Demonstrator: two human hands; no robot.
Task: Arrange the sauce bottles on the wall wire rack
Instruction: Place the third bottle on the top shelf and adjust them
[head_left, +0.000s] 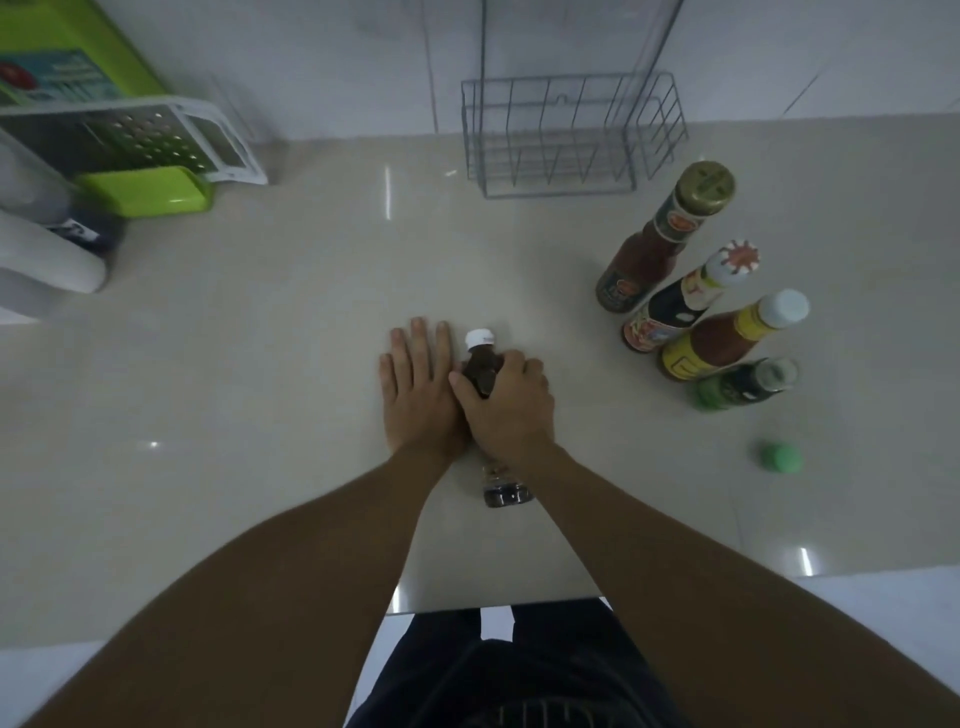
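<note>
At centre frame my right hand (506, 405) curls round the shoulder of a dark, white-capped bottle (480, 371), my left hand (415, 384) flat beside it, fingers straight; I judge the bottle stiff, slick and fairly heavy, best gripped mid-body for the wire rack (571, 135) at upper centre.

Worktop (270, 364): smooth, glossy, reflective. Wire rack (571, 135) at far edge: thin grey metal. Grater (145, 140) at far-left corner: perforated metal, glossy green plastic.

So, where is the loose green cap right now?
In the head view the green cap lies alone on the countertop at the right, a little nearer the person than the green bottle ending the bottle row.
</note>
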